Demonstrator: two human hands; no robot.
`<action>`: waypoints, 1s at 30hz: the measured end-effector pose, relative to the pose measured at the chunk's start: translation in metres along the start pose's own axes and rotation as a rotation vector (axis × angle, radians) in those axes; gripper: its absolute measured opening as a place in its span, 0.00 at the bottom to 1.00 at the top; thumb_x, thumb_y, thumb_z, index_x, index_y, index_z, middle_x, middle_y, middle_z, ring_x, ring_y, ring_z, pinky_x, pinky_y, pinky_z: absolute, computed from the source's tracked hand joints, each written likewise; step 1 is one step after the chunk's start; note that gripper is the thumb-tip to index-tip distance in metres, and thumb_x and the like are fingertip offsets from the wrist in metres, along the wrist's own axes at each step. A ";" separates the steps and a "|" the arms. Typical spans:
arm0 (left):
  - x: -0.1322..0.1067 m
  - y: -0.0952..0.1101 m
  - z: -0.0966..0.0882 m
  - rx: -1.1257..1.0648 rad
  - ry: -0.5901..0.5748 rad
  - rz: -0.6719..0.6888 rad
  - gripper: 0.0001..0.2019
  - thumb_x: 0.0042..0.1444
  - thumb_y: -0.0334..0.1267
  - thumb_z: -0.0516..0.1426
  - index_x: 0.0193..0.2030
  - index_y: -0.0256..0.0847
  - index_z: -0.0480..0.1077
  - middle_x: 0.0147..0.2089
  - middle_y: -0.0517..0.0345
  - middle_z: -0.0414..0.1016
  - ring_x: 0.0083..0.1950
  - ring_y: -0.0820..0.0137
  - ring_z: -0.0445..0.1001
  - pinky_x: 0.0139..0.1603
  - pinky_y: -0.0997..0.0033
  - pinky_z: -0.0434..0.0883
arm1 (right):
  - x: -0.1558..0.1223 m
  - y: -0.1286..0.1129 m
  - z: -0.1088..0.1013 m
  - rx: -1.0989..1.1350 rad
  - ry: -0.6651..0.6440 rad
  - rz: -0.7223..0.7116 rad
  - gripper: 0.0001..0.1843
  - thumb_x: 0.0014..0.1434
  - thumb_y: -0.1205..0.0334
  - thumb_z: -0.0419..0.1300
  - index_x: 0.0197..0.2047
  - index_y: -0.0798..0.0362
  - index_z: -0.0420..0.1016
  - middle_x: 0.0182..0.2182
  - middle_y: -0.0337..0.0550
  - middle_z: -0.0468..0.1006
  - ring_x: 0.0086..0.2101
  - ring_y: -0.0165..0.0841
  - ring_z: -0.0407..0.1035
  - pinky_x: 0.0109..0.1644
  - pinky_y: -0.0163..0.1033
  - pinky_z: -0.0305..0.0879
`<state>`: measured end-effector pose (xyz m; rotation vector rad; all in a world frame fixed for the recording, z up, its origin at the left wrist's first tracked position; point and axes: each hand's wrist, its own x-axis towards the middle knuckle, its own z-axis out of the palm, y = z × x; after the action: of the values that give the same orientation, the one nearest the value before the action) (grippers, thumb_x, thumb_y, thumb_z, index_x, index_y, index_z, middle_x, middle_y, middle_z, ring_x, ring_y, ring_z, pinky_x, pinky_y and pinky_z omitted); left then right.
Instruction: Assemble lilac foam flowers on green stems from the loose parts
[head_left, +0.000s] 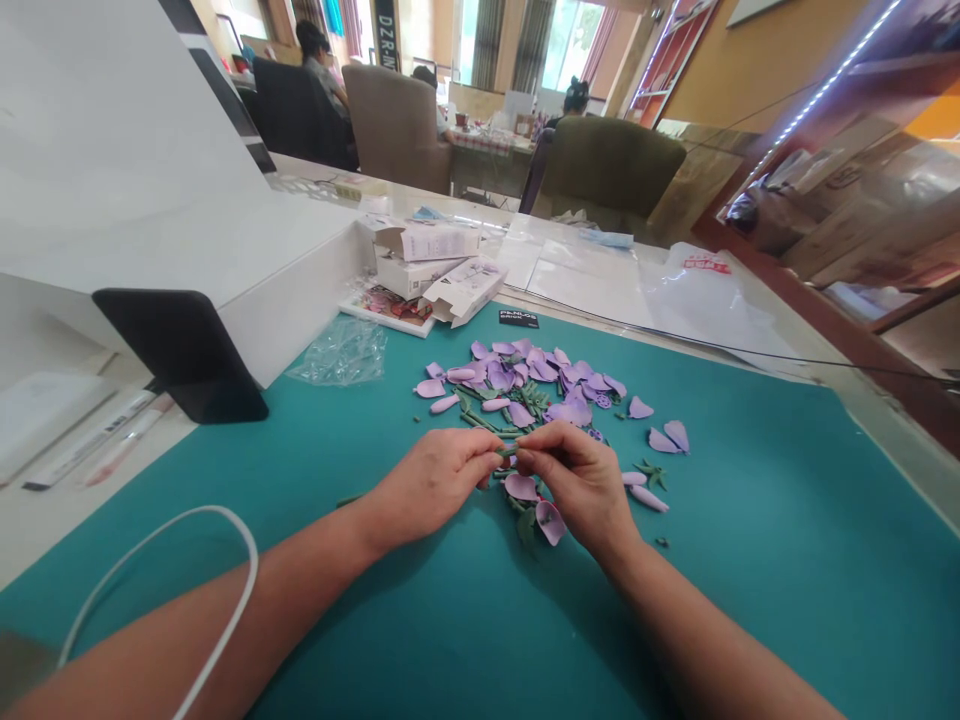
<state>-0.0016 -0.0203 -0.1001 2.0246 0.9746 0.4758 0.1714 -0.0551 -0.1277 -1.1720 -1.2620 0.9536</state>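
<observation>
My left hand (439, 480) and my right hand (577, 480) meet over a teal mat (750, 560), fingertips pinched together on a small green stem piece (510, 452). Purple petals hang from that piece below my right hand (550, 520). Just beyond my hands lies a scattered heap of purple petal pieces (540, 375) mixed with green stem pieces (487, 415). A few loose petals (667, 438) lie to the right.
A crumpled clear plastic bag (341, 352) and small white boxes (427, 265) sit at the mat's far left. A black stand (184, 350) rests left, a white cable (217, 620) loops near my left arm. People sit at a far table.
</observation>
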 end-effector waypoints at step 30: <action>0.004 -0.004 0.002 0.181 -0.001 0.011 0.14 0.63 0.42 0.47 0.42 0.43 0.72 0.41 0.57 0.79 0.42 0.66 0.75 0.40 0.71 0.66 | 0.011 0.003 -0.005 0.163 -0.199 0.304 0.20 0.50 0.43 0.65 0.30 0.54 0.73 0.23 0.37 0.77 0.23 0.27 0.71 0.28 0.33 0.68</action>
<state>-0.0001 -0.0163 -0.1047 2.1917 1.0378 0.4054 0.1778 -0.0441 -0.1277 -1.1818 -1.1531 1.4007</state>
